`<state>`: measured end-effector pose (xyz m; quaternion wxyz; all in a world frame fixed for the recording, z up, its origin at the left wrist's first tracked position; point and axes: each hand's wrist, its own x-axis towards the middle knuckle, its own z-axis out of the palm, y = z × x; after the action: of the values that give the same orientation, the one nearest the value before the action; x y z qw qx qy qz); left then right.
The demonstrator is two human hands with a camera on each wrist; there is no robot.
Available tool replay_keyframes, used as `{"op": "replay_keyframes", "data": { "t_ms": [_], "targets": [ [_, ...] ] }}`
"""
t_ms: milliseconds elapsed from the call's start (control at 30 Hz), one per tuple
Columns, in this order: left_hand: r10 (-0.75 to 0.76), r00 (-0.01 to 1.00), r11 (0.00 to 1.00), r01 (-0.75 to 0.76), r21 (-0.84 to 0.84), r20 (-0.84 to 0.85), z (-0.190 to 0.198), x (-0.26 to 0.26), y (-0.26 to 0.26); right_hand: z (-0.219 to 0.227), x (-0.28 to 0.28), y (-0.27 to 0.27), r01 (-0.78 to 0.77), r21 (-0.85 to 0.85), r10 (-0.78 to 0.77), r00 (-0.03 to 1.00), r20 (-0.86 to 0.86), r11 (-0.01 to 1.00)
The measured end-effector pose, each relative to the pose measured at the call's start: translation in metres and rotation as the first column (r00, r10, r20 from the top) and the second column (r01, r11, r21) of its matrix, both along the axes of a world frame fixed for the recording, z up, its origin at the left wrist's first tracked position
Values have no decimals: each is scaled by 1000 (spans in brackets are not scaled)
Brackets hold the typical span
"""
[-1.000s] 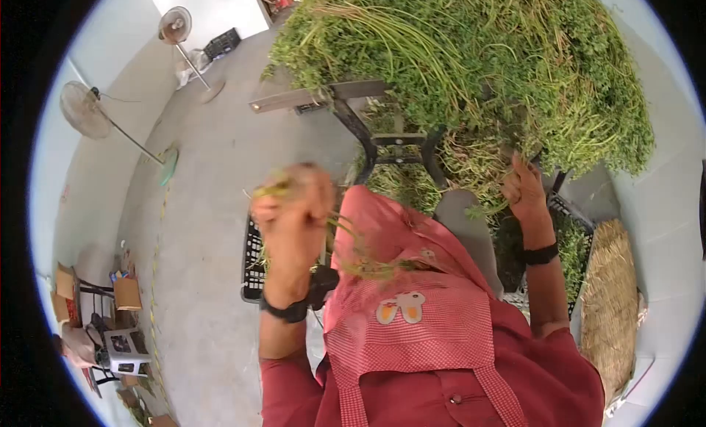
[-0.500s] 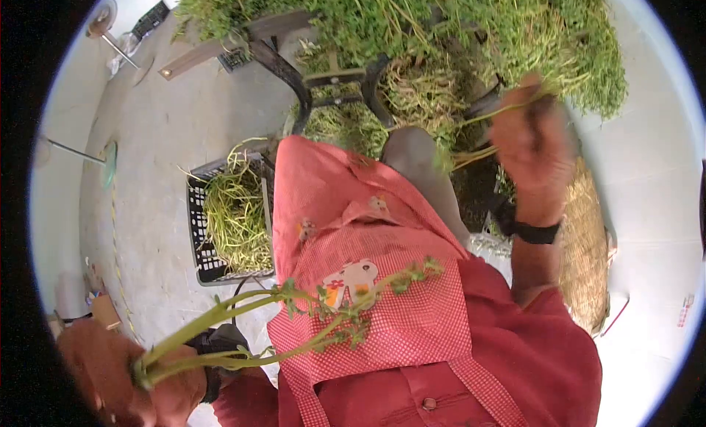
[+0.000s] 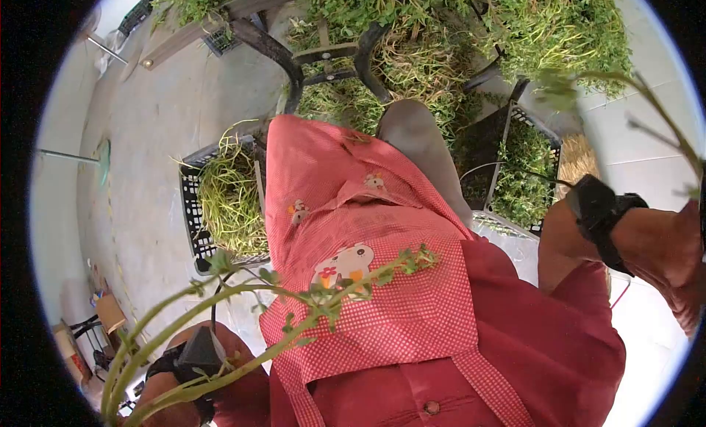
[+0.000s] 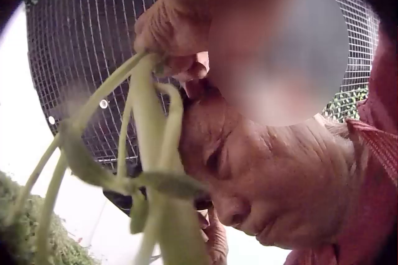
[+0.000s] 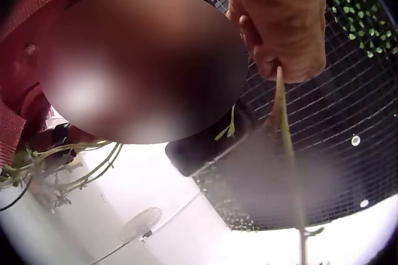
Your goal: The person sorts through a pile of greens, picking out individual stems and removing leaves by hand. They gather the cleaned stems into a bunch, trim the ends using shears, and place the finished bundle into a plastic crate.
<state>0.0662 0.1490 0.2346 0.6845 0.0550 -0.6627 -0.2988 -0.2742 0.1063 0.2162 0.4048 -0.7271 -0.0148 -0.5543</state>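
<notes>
Both your hands have moved away from your lap, mostly past the edges of the head view. Your left hand (image 4: pixel 177 29) pinches a few thick green stems (image 4: pixel 147 106) near your head, and their leafy ends reach out in front of your pink checked apron (image 3: pixel 412 309). Your right hand (image 5: pixel 280 35) curls round a thin stem (image 5: pixel 286 131) on your other side. If you squeeze too hard, the stems may snap. If you swing fast, the leaves may catch on the black wrist camera (image 3: pixel 202 350). A loose hold may drop them.
</notes>
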Motion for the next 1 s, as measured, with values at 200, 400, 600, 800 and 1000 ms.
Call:
{"op": "replay_keyframes", "data": {
  "t_ms": [200, 400, 600, 800, 1000],
  "targets": [
    [-43, 999, 999, 43, 13, -9, -7, 2, -12, 4, 0, 4, 22, -31, -23, 999, -23, 999],
    [-50, 999, 998, 50, 30, -3, -8, 2, -15, 11, -1, 6, 42, -48, -44, 998, -33, 998],
    [-25, 1000, 999, 25, 20, 16, -4, 5, -26, 18, -3, -2, 44, -85, -45, 999, -7, 995],
    [-21, 999, 1000, 20, 17, 30, -5, -2, -23, 22, -7, 1, 55, -128, -54, 998, 8, 990],
    [-59, 998, 997, 59, 51, 13, -10, 1, -24, 24, -14, 4, 99, -110, -104, 994, -40, 989]
  ]
}}
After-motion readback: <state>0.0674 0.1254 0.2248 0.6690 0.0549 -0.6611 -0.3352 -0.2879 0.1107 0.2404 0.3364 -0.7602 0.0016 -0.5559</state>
